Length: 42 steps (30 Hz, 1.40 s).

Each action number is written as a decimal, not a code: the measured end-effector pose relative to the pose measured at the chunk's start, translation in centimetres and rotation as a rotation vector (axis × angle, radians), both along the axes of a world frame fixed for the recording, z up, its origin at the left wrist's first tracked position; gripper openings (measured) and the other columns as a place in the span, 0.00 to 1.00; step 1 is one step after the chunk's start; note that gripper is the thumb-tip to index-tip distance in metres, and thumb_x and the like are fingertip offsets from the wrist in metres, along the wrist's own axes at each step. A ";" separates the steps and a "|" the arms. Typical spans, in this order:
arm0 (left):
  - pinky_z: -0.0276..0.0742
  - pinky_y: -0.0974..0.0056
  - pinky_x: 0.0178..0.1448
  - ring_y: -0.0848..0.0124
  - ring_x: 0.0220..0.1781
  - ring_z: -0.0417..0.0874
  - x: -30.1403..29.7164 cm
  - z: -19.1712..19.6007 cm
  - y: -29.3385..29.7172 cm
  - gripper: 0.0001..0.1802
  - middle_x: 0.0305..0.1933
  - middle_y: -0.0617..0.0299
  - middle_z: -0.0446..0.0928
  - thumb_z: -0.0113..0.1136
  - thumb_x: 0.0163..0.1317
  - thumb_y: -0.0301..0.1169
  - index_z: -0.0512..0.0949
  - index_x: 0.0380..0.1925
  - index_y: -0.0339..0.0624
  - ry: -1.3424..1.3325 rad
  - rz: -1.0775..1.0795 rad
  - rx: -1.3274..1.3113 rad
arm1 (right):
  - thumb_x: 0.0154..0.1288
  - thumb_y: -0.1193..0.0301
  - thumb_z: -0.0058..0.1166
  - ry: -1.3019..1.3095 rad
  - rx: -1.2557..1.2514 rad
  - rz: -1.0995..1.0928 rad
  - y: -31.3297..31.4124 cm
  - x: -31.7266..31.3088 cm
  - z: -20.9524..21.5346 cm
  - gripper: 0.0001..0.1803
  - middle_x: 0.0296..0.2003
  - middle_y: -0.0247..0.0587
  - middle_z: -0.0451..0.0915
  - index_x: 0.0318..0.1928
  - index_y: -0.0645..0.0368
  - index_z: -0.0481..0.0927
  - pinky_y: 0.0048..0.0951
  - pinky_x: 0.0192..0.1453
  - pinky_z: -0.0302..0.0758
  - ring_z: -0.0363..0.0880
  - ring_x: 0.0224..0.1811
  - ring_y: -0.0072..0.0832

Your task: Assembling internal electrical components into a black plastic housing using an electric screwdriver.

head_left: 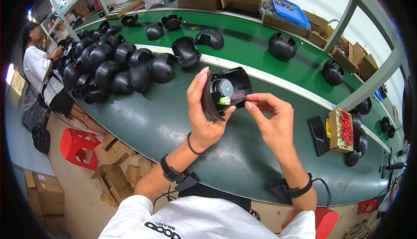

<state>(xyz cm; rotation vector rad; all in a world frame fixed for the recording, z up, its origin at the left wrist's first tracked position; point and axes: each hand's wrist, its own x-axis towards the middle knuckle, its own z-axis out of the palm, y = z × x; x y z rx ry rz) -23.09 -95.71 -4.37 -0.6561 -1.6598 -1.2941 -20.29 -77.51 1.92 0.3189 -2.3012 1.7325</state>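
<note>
My left hand (203, 124) grips a black rounded plastic housing (240, 77) from its left side and below, its open side turned toward me. Inside sits a round grey speaker (222, 88). A small light-green cylinder (224, 101), which looks like a battery, lies just below it. From there a thin red wire (238, 95) runs right to my right hand (275, 121). That hand is closed in a pinch at the housing's right edge, thumb and fingertips together on the wire. The exact wire end is hidden by the fingers.
Many black housings (106, 75) are heaped on the left of the green table (247, 161). A black phone (319, 135) and a box of red-and-green parts (341, 130) stand at right. Behind runs a green conveyor (247, 37). Another person (38, 63) works at far left.
</note>
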 end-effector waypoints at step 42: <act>0.84 0.60 0.55 0.66 0.50 0.88 1.4 -2.0 -3.3 0.24 0.49 0.60 0.85 0.53 0.80 0.56 0.80 0.54 0.48 -1.057 -0.453 0.987 | 0.68 0.73 0.63 0.246 0.412 0.380 -6.6 4.1 -3.3 0.16 0.50 0.56 0.85 0.54 0.68 0.83 0.48 0.61 0.79 0.84 0.53 0.55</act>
